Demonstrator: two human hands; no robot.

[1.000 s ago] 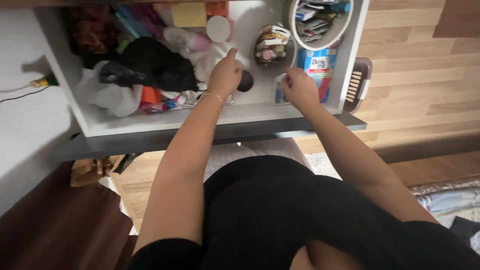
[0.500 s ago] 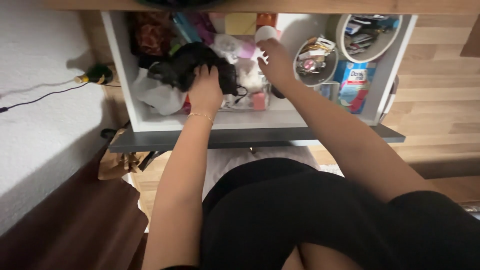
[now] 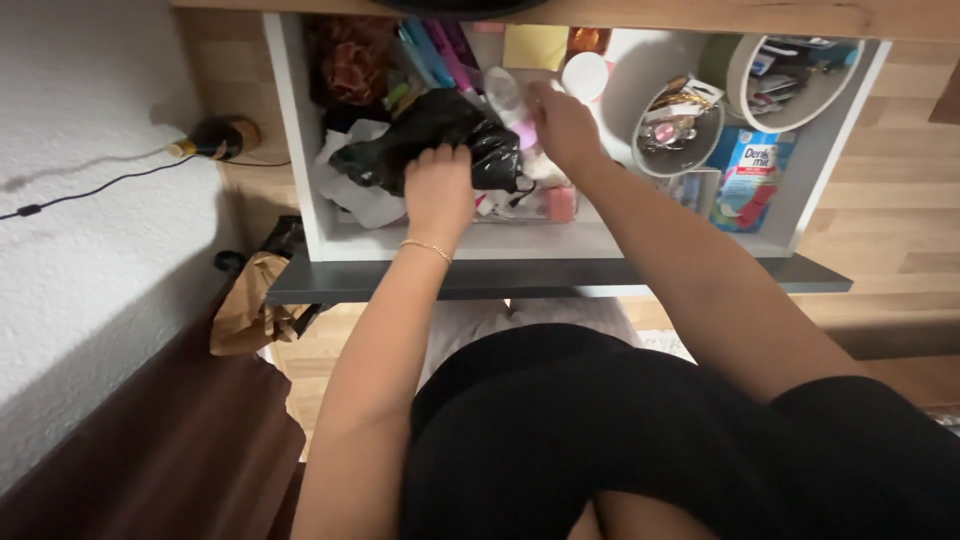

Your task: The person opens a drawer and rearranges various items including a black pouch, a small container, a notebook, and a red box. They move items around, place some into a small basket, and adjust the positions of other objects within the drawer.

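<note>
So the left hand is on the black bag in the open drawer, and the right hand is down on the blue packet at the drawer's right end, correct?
Not quite. The head view shows the left hand on the black bag, but the right hand is at the pink and white bottle mid-drawer, well apart from the blue packet.

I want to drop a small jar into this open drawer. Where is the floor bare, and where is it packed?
Bare white floor shows between the round white lid and the grey bowl. The left half is packed: the left hand grips black fabric, and the right hand rests among bottles.

blue pouch [image 3: 748, 180], round bowl of trinkets [image 3: 678, 132], perhaps bottle [image 3: 218, 137] on floor.
</note>
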